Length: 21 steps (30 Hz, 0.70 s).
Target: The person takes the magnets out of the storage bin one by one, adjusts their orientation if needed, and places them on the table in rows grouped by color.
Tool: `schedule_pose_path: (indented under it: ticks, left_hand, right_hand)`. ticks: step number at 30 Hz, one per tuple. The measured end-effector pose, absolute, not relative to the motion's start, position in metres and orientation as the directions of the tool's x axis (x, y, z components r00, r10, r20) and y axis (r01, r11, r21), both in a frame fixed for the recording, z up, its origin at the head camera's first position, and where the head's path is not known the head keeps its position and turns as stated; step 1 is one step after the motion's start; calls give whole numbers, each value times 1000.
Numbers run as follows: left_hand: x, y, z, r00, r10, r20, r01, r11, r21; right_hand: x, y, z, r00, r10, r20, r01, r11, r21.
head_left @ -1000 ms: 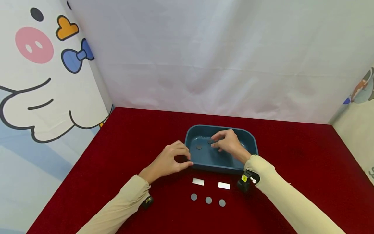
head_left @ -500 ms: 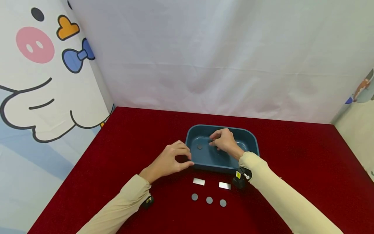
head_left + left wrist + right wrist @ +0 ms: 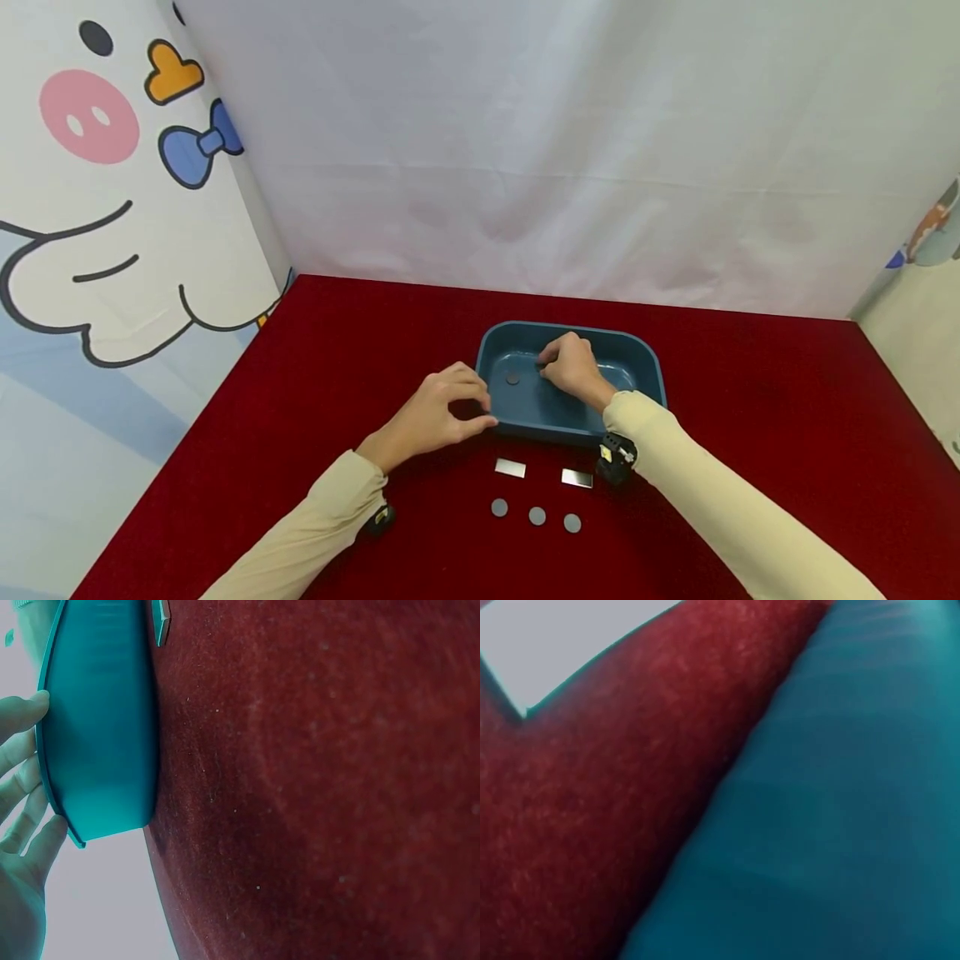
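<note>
A blue plastic tray (image 3: 551,417) stands on the red cloth. At its left front corner my left hand (image 3: 431,412) holds the rim; the left wrist view shows the fingertips (image 3: 37,701) right at the rim of the tray (image 3: 105,712). Inside the tray my right hand (image 3: 573,362) reaches down, thumb and index finger brought together on a small grey disc, now mostly hidden by the fingers. A second grey disc (image 3: 512,378) lies on the tray floor to the left. In the right wrist view only the tray's outer wall (image 3: 840,817) shows, without the hand.
Two shiny silver rectangular plates, a left one (image 3: 510,467) and a right one (image 3: 577,477), lie in front of the tray. Nearer still, three grey discs (image 3: 537,516) lie in a row on the red cloth (image 3: 375,333). A white curtain (image 3: 525,167) hangs behind.
My right hand has lowered into the tray and moved slightly left, its fingers closing over the disc that showed there before. The left hand has stayed at the rim.
</note>
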<state>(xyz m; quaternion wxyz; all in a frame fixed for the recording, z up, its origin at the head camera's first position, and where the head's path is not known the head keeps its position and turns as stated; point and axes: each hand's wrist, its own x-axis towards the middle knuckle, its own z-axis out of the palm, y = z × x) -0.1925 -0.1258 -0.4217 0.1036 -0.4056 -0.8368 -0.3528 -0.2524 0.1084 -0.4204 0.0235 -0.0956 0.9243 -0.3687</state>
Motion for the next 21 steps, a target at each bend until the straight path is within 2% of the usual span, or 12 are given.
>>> schedule_pose_path:
  ticks: [11, 21]
  left_hand:
    - [-192, -125, -422, -651, 605, 459, 751, 421, 509]
    - [-191, -126, -420, -653, 600, 463, 749, 421, 511]
  right_hand:
    - [-252, 106, -418, -975, -224, -5, -172, 764, -621]
    - [-250, 108, -416, -961, -275, -22, -189, 715, -673]
